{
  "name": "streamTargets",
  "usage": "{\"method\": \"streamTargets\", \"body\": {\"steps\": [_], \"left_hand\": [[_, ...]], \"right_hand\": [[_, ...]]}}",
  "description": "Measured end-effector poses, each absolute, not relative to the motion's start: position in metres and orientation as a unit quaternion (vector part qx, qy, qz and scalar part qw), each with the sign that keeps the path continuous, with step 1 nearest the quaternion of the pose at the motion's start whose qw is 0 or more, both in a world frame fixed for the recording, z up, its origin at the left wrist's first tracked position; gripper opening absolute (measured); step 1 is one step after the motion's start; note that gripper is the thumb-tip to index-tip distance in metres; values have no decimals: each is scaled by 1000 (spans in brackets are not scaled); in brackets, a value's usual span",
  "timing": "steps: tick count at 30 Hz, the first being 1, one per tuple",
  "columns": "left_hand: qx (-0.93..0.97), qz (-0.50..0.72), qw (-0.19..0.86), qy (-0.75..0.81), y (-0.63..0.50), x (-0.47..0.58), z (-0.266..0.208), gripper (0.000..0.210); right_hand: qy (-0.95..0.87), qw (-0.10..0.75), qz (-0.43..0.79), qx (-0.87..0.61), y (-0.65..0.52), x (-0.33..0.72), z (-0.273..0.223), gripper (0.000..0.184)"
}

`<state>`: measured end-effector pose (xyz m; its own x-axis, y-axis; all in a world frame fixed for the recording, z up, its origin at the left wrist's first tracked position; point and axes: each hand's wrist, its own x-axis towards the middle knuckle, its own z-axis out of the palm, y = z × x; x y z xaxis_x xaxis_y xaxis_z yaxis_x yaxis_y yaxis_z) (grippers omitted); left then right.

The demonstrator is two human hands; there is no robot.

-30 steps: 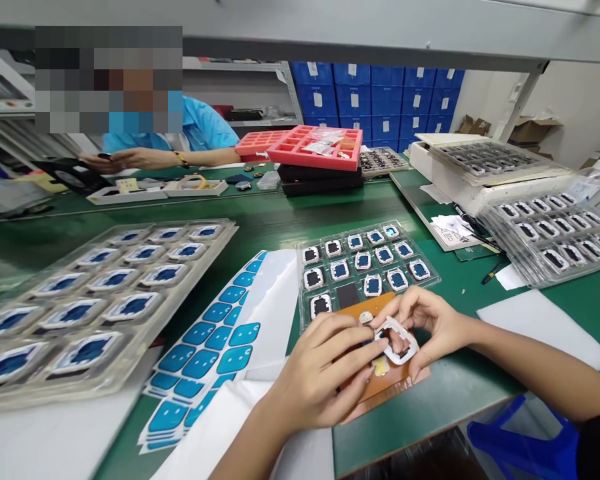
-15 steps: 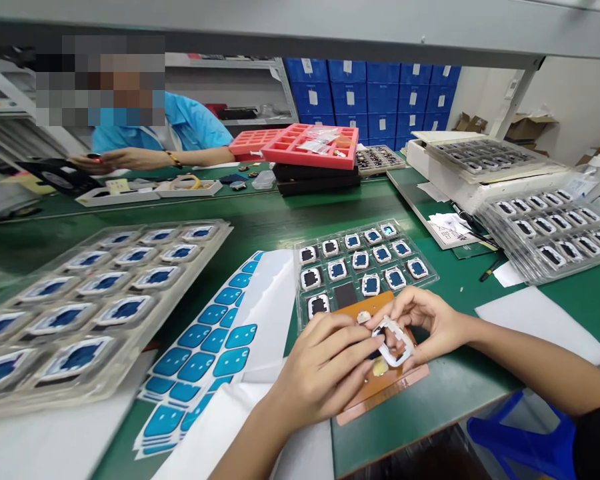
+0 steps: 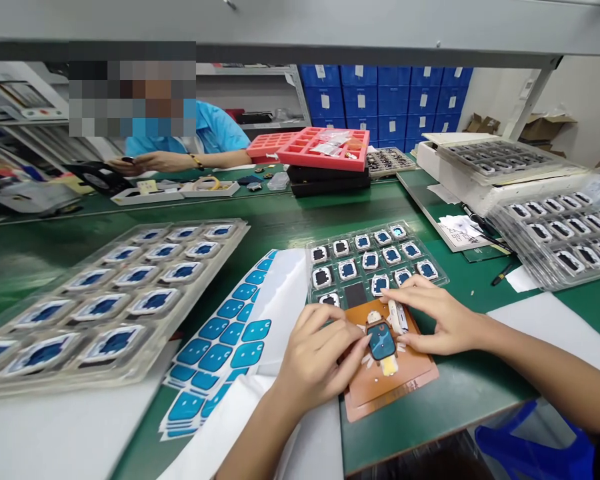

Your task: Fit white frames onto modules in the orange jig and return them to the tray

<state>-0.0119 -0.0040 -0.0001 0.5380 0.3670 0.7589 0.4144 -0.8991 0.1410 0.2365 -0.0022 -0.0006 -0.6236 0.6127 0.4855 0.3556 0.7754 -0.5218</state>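
Observation:
My left hand has its thumb and index finger together at the left edge of a dark blue rounded panel. That panel lies on an orange-brown work plate, with small pale and yellow pieces around it. Between thumb and fingers, my right hand holds a white rounded frame, tilted on edge just right of the panel. Behind the plate lies a clear tray of similar white frames, many with blue film inside; my right fingers hide part of its near row.
Sheets of blue stickers lie left of my hands, beside a large frame tray. More stacked trays stand right. Red compartment trays sit at the back. A person in blue works across the bench.
The white frame has turned from facing me to tilted on edge and moved off the plate's middle, in my right hand only. The dark blue panel now shows fully. The view has shifted left.

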Motion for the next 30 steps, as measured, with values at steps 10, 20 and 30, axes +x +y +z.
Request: {"method": "streamTargets", "body": {"steps": [10,20,30], "left_hand": [[-892,-399,-57,-203,-1,-17,1,12],[-906,-358,7,-224,5,-18,-4,24],[-905,-339,2,-256,2,-14,-7,25]], "right_hand": [[-873,338,189,-297,-1,238,0,52],[-865,349,195,-304,-2,237,2,37],[-876,330,183,-301,3,245,10,21]]}}
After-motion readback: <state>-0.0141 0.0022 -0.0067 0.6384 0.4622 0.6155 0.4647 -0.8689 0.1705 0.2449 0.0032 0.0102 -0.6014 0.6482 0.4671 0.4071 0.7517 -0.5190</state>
